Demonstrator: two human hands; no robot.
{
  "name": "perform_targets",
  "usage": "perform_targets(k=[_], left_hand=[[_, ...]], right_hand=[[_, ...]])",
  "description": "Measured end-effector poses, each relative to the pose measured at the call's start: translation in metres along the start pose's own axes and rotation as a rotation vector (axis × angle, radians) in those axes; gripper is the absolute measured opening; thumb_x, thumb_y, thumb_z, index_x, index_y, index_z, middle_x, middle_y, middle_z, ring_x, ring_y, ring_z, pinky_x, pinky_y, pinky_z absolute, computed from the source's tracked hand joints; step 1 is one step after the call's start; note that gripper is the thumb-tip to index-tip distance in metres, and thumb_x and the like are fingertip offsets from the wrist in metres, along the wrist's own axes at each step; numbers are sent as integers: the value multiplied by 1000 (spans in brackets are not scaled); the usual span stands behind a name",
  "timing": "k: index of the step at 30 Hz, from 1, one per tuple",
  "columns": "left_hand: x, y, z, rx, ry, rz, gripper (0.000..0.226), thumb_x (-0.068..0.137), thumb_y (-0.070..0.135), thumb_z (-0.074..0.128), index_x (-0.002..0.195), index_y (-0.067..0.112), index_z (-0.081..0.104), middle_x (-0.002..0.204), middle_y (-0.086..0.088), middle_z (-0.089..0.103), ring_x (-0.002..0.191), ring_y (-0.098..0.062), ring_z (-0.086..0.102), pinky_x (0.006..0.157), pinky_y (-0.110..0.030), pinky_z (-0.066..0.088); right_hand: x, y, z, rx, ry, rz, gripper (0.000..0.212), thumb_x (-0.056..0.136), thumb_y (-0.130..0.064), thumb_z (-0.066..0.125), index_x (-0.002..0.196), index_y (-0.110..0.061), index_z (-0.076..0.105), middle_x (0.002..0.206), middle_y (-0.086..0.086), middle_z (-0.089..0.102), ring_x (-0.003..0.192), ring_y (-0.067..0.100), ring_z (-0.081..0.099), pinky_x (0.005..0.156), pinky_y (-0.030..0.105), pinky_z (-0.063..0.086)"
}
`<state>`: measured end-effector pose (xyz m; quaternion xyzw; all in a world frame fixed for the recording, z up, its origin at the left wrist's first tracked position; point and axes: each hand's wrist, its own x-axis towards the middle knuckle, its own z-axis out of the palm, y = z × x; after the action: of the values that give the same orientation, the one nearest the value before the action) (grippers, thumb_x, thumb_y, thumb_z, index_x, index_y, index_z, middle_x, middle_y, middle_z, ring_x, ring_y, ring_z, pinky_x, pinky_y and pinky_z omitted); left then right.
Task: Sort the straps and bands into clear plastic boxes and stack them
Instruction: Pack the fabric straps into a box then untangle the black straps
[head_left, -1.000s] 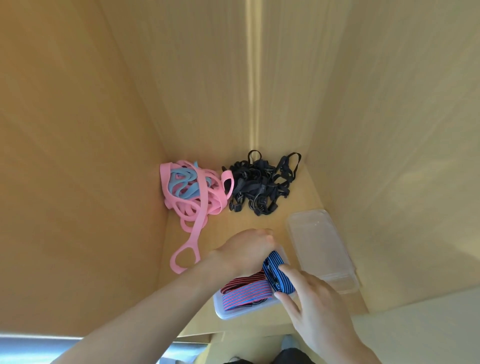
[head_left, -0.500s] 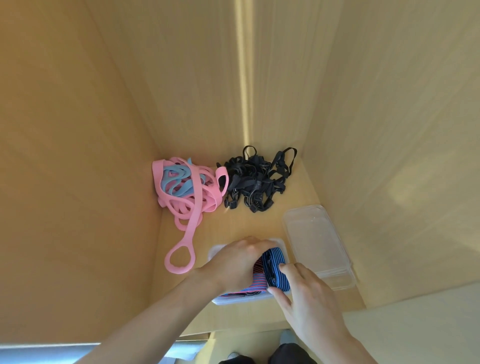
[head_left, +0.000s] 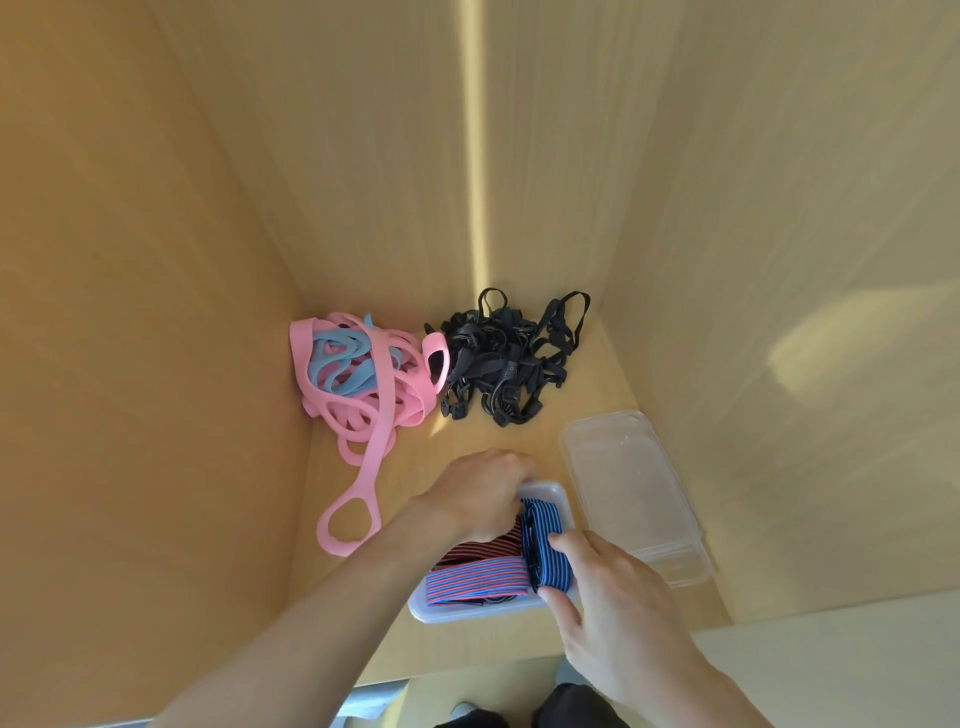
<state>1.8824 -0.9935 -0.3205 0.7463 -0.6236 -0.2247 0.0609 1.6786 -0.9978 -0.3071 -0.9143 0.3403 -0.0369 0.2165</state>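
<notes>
Head view: both hands work at a clear plastic box (head_left: 470, 612) that sits near the front edge of a wooden shelf (head_left: 582, 395), inside a light wood compartment with walls on the left, back and right. The left hand (head_left: 480, 493) reaches over the far end of the box with its fingers curled down into it; the fingertips are hidden behind the knuckles, so what they grip cannot be told for sure, though they lie against the striped bands. The right hand (head_left: 618, 610) pinches a folded blue-and-black striped band (head_left: 543, 540) between thumb and fingers at the box's right side. To the left of that band, red-and-blue striped bands (head_left: 475, 579) lie flat inside the box. Just to the right of the box lies a second clear plastic box (head_left: 631, 491), with nothing visible in it. At the back left corner of the shelf sits a tangle of pink and light blue straps (head_left: 358, 374), one long pink loop trailing forward toward the hands. Beside it, touching its right edge, is a heap of black straps (head_left: 506, 358) with buckles.
</notes>
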Motion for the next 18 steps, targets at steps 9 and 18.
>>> perform_targets(k=[9, 18], left_hand=[[4, -6, -11, -232, -107, -46, 8, 87, 9, 63, 89, 13, 70, 92, -5, 73, 93, -25, 65, 81, -38, 54], [-30, -12, -25, -459, -257, -104, 52, 78, 29, 81, 127, 36, 64, 117, 17, 66, 110, -6, 60, 99, -29, 49]], right_hand=[[7, -9, -2, 36, -120, 111, 35, 93, -42, 61, 127, -36, 50, 113, -16, 65, 103, 7, 62, 81, 26, 46], [30, -11, -15, 37, -259, 207, 34, 79, -42, 76, 94, -32, 48, 86, -11, 65, 81, 13, 62, 68, 32, 48]])
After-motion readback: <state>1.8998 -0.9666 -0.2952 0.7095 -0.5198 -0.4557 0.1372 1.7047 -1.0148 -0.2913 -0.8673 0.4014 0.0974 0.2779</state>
